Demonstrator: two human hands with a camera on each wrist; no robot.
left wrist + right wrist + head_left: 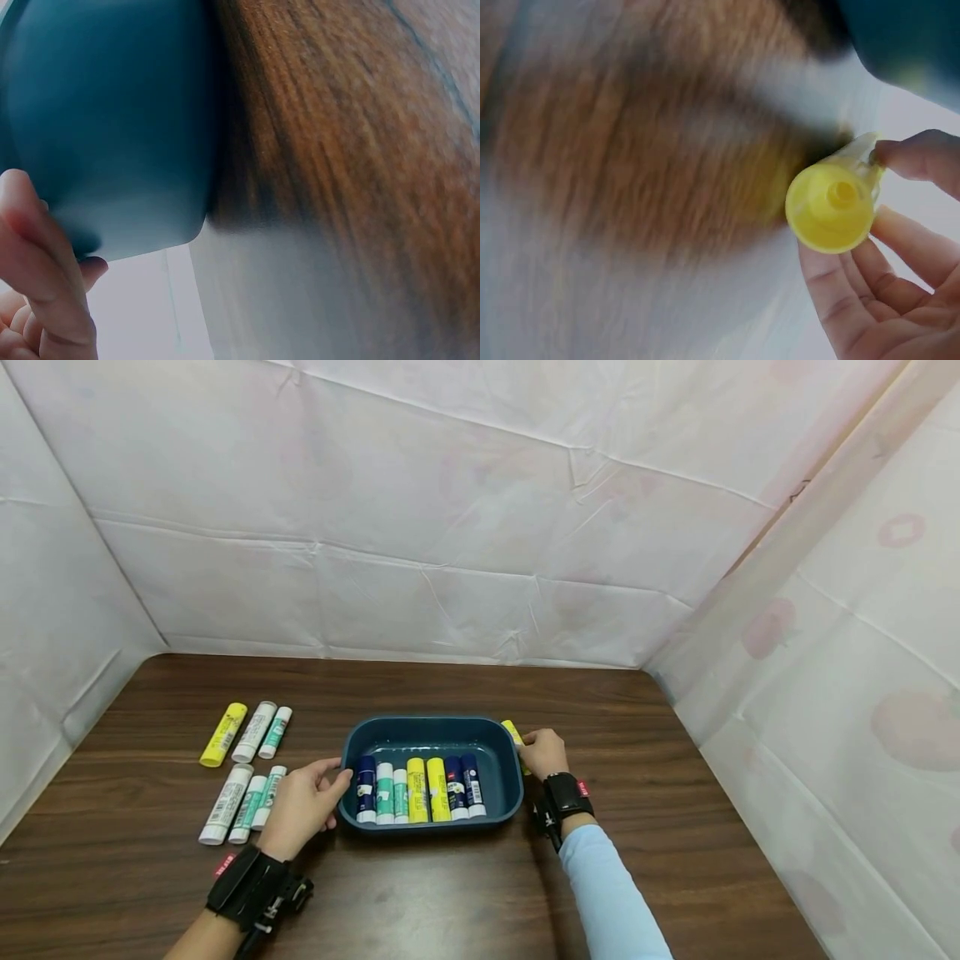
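Dark teal oblong plastic tray (pixel 431 731): smooth, slight gloss on inner floor. Yellow cylindrical plastic glue stick (pixel 832 202): smooth, semi-gloss cap end. Dark brown wood-grain tabletop (pixel 450 893): smooth, faint sheen. White sheet backdrop with pale pink print (pixel 420 502): creased, matt.

yellow glue stick (pixel 831 206) beside blue tray (pixel 431 732)

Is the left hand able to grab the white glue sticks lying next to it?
Probably yes. The left hand touches the tray, and the white glue sticks lie uncovered just beside it.
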